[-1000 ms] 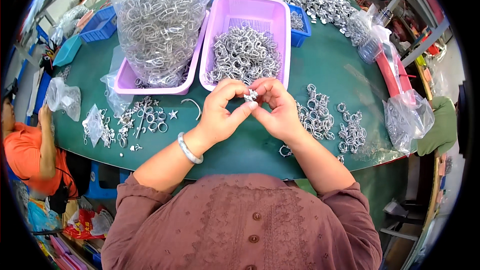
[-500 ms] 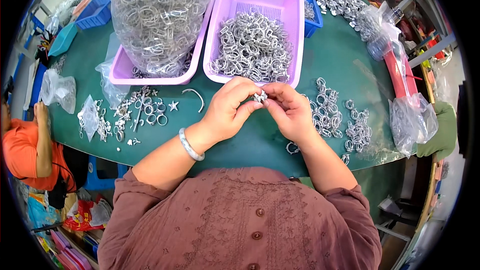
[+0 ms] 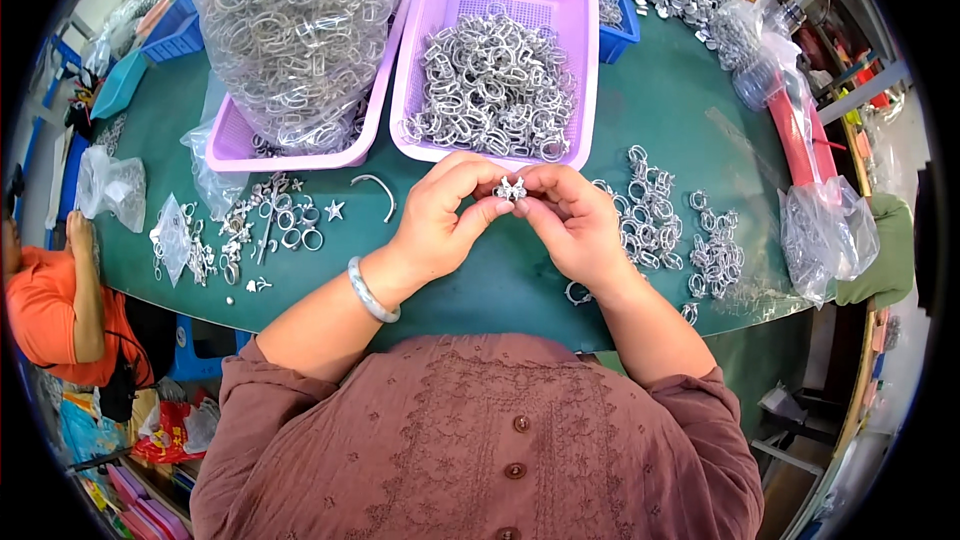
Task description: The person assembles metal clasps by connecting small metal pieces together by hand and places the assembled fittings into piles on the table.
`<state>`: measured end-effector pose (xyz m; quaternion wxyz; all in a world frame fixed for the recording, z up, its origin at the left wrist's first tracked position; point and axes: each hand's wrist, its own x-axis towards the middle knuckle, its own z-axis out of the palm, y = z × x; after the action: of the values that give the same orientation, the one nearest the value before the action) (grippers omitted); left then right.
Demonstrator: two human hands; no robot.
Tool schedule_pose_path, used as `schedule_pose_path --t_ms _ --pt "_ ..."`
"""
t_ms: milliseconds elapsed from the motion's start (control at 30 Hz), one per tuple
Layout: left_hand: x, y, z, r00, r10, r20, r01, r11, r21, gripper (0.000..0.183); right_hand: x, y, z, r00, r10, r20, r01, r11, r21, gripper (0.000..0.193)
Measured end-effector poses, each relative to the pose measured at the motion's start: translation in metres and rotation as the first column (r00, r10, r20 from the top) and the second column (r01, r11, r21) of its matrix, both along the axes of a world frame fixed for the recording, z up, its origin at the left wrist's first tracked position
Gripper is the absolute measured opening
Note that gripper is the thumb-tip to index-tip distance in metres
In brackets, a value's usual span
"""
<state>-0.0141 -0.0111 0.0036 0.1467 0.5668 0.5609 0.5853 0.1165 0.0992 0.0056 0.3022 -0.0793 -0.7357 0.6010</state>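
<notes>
Between my fingertips is a small silvery metal ring (image 3: 511, 189) with a decorated, bow-like top. My left hand (image 3: 446, 215) pinches it from one side, and my right hand (image 3: 568, 220) pinches it from the other. The fingers hide its band. Just beyond my hands stands a lilac plastic basket (image 3: 402, 90) holding a heap of metal rings (image 3: 495, 85). To the right of my right hand lies a loose pile of similar rings (image 3: 652, 215), with a smaller ring pile (image 3: 715, 252) farther right.
A big clear bag of metal rings (image 3: 300, 40) rests in a second lilac basket (image 3: 285, 162). Left of my hands lie assorted metal pieces (image 3: 290, 220), a star (image 3: 334, 211) and a curved strip (image 3: 380, 195). A person in orange (image 3: 50, 310) sits at the left edge.
The ring has turned between my fingers, its decorated top now facing up more plainly. Both hands stay pinched on it. The whole scene has shifted slightly left in view.
</notes>
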Motion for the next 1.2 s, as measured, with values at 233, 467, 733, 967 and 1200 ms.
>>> schedule_pose_path --t_ms 233,467,733,967,1200 --pt "-0.001 0.002 -0.001 1.000 -0.005 0.021 0.005 1.000 0.031 0.022 0.000 0.001 -0.002 1.000 -0.011 0.022 0.011 1.000 0.013 0.016" --pt "0.002 0.000 -0.003 1.000 0.015 0.019 -0.016 0.999 0.045 0.024 0.003 -0.001 0.001 1.000 -0.014 0.013 0.013 0.999 0.039 0.015" --pt "-0.005 0.002 -0.002 1.000 0.017 0.001 -0.017 0.998 0.060 0.027 -0.003 0.001 0.007 0.999 -0.031 -0.021 0.033 0.993 0.110 0.016" --pt "0.000 0.000 -0.003 0.998 -0.048 0.028 0.049 0.997 -0.053 0.032 0.004 0.004 0.013 0.984 -0.177 0.027 0.149 0.896 0.418 0.015" --pt "0.006 -0.002 -0.001 0.995 -0.013 0.095 0.016 0.999 -0.033 0.027 0.008 -0.003 0.010 0.990 -0.137 0.011 0.123 0.922 0.367 0.019"
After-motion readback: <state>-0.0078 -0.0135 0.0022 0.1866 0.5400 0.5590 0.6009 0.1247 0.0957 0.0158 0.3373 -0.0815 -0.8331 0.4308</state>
